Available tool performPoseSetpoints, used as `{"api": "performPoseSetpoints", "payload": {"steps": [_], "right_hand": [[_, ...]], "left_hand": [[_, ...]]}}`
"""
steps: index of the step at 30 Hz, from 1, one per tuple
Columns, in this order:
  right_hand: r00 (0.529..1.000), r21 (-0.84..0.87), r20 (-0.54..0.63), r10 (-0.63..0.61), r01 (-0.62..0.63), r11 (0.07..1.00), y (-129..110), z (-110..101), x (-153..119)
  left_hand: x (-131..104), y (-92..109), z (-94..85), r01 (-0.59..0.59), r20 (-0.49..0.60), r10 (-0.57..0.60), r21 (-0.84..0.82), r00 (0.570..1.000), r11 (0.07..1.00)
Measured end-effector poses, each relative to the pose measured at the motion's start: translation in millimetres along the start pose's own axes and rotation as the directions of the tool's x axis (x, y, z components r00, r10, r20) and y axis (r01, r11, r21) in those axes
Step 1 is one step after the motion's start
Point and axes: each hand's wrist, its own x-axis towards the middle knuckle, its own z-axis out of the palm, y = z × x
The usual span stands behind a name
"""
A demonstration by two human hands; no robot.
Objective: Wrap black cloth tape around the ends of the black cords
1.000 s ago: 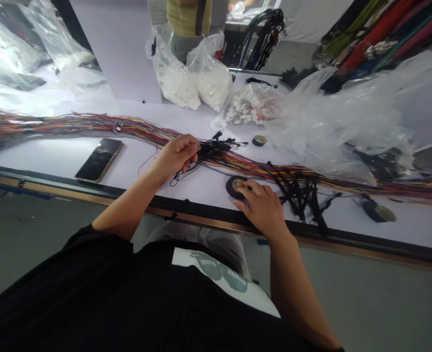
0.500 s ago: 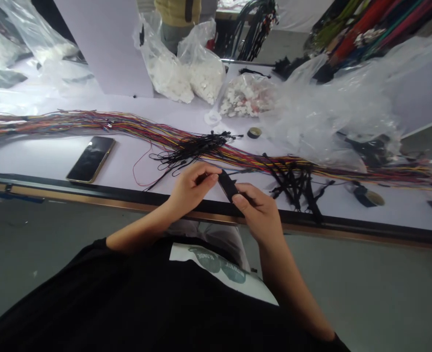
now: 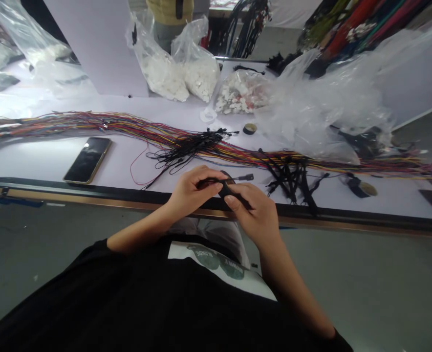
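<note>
My left hand [image 3: 194, 193] is closed, thumb and forefinger pinching one end of a short black strip [image 3: 225, 188] that looks like tape. The strip's other end is pinched by my right hand [image 3: 257, 210], thumb on top. Between the hands it looks bent, and the fingers hide part of it. A thin dark lead with a small black connector [image 3: 246, 177] sticks out to the right just beyond my fingertips. Behind the hands, a bundle of coloured wires [image 3: 150, 131] runs along the table, with black looped leads [image 3: 194, 145] lying across it.
A phone [image 3: 87, 160] lies at the left. Black taped leads [image 3: 292, 181] and a tape roll [image 3: 362, 188] are at the right; a smaller roll [image 3: 249, 128] sits behind the wires. Clear bags of white parts [image 3: 201, 78] stand at the back. A dark edge [image 3: 142, 196] borders the table's front.
The black strip, straight and visible between my hands before, is now bent and more covered as the fingers have come closer together. The connector beyond them shows more clearly.
</note>
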Motion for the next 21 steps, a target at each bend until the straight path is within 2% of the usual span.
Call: {"api": "performPoseSetpoints", "payload": {"steps": [3,7,13,17,21], "right_hand": [[0.999,-0.095,-0.001,0.041,-0.04,0.995,-1,3,-1],[0.992,-0.206,-0.067,0.104,-0.116,0.972,-5,6,-1],[0.993,-0.284,-0.044,0.112,-0.12,0.951,3,9,8],[0.973,-0.136,-0.109,0.202,-0.215,0.967,14,5,9],[0.973,0.103,-0.067,0.219,-0.212,0.972,11,-1,3]], "left_hand": [[1,-1,1.5,-0.013,-0.014,0.013,0.027,1.0,1.0],[0,-2,7.8,0.106,-0.021,-0.105,0.046,0.994,0.993],[-2,-4,19.8,0.235,0.042,-0.232,-0.087,0.972,0.968],[-2,-7,20.8,0.254,0.026,-0.256,-0.258,0.966,0.932],[-2,-8,17.0,0.224,0.045,-0.22,-0.298,0.974,0.928]]}}
